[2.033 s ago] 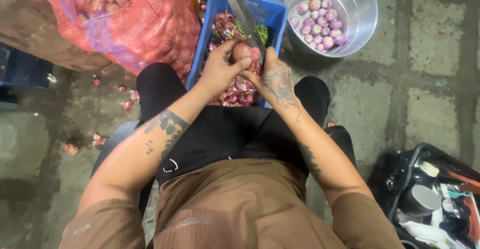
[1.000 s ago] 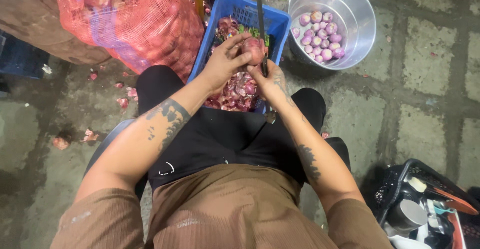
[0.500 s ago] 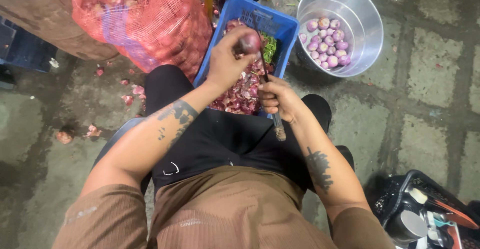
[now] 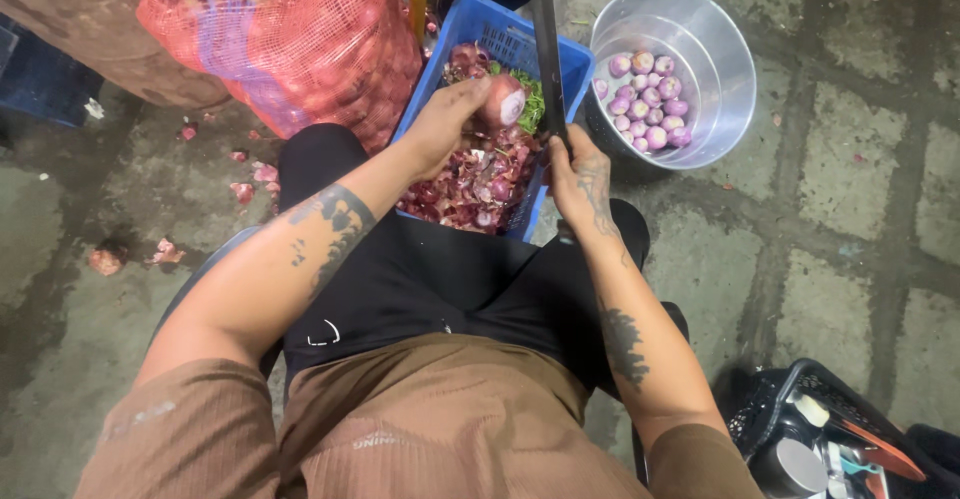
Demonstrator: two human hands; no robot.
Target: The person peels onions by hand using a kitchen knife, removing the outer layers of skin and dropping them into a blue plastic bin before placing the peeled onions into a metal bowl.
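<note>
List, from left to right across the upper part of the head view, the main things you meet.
Red mesh sack of onions → left hand holding an onion → knife held in the right hand → metal bucket of peeled onions.

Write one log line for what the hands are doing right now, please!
left hand: holds onion over blue crate | right hand: grips knife, blade up | metal pot: peeled onions inside
</note>
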